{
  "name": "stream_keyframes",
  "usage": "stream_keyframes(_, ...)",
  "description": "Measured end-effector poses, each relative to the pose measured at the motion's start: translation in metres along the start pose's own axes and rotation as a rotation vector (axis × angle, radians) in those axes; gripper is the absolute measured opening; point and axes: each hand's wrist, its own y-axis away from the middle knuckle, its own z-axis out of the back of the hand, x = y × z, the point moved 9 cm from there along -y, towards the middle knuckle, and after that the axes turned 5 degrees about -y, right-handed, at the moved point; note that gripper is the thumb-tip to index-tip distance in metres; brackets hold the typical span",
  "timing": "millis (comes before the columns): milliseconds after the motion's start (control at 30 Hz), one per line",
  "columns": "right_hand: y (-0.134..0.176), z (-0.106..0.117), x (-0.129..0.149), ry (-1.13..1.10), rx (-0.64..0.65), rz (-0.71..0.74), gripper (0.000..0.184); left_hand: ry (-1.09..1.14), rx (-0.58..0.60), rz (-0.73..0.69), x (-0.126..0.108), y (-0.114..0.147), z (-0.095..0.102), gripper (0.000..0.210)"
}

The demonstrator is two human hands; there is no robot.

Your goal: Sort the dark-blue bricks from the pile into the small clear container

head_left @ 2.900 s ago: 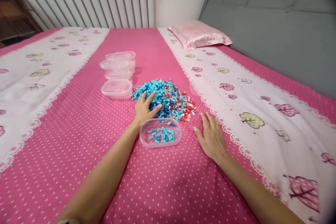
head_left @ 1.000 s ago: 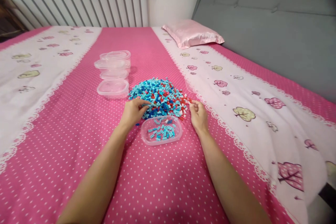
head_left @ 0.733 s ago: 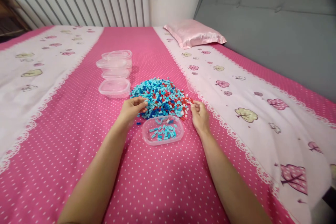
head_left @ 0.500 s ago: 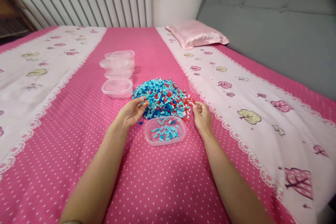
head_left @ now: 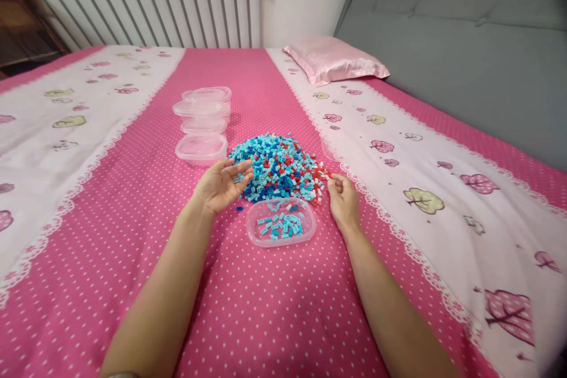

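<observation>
A heap of small toy building bricks, light blue, dark blue, red and white, lies on the bedspread. My left hand is at the heap's left edge, palm turned up and fingers spread, with no brick visible in it. On the opposite side, my right hand has thumb and fingers pinched together beside the red and white bricks; what they hold is too small to make out. Nearer me, between the wrists, sits a clear plastic container with several mostly light blue bricks inside. One dark blue brick lies loose by my left hand.
Several clear plastic containers stand in a row behind my left hand. A clear lid-like piece rests right of the heap. Farther back are a pink pillow, a grey headboard and a white radiator.
My left hand has opened from a pinch, its fingers spreading with the palm up. My right hand keeps its pinch at the heap's edge. The whole view has shifted slightly.
</observation>
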Motion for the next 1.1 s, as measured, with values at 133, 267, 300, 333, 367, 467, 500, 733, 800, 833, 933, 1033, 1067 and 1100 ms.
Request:
stream_keyframes(133, 0.000, -0.001, 0.000, -0.019, 0.014, 0.003, 0.037, -0.359, -0.040, -0.173, -0.008, -0.005, 0.008, 0.017)
stream_keyframes(267, 0.000, -0.001, -0.001, -0.012, 0.012, -0.020, 0.037, -0.861, -0.130, -0.429, -0.021, -0.007, 0.012, 0.029)
stream_keyframes(300, 0.000, -0.001, -0.001, -0.008, 0.012, -0.023, 0.037, -0.974, -0.134, -0.475, -0.022, -0.007, 0.010, 0.031)
stream_keyframes(333, 0.000, -0.001, -0.001, -0.006, 0.014, -0.026, 0.038, -1.073, -0.129, -0.505, -0.021, -0.009, 0.008, 0.033)
stream_keyframes(367, 0.000, -0.001, -0.001, -0.004, 0.014, -0.027, 0.038, -1.159, -0.113, -0.519, -0.018, -0.010, 0.005, 0.036)
stream_keyframes(467, 0.000, -0.001, 0.000, -0.010, 0.018, -0.025, 0.040, -1.342, -0.035, -0.521, -0.004, -0.015, -0.006, 0.048)
stream_keyframes(500, 0.000, -0.002, 0.000, -0.014, 0.022, -0.024, 0.040, -1.383, -0.013, -0.530, -0.001, -0.016, -0.009, 0.051)
stream_keyframes(733, 0.001, -0.002, 0.001, -0.023, 0.026, -0.023, 0.040, -1.650, -0.033, -0.656, 0.006, -0.010, -0.025, 0.049)
stream_keyframes(800, 0.001, -0.003, 0.000, -0.030, 0.030, -0.022, 0.040, -1.711, -0.075, -0.662, 0.006, -0.009, -0.025, 0.046)
stream_keyframes(833, 0.000, -0.003, 0.000, -0.031, 0.031, -0.023, 0.040, -1.735, -0.094, -0.656, 0.006, -0.009, -0.025, 0.044)
stream_keyframes(933, 0.000, -0.003, 0.000, -0.032, 0.036, -0.025, 0.040, -1.781, -0.118, -0.623, 0.008, -0.010, -0.026, 0.039)
stream_keyframes(1033, 0.000, -0.003, 0.000, -0.038, 0.035, -0.022, 0.037, -1.782, -0.121, -0.604, 0.009, -0.010, -0.026, 0.034)
stream_keyframes(1067, 0.000, -0.003, 0.000, -0.040, 0.033, -0.022, 0.037, -1.773, -0.121, -0.603, 0.009, -0.010, -0.026, 0.033)
stream_keyframes(1100, 0.000, -0.003, 0.000, -0.042, 0.032, -0.022, 0.036, -1.758, -0.120, -0.607, 0.008, -0.010, -0.026, 0.031)
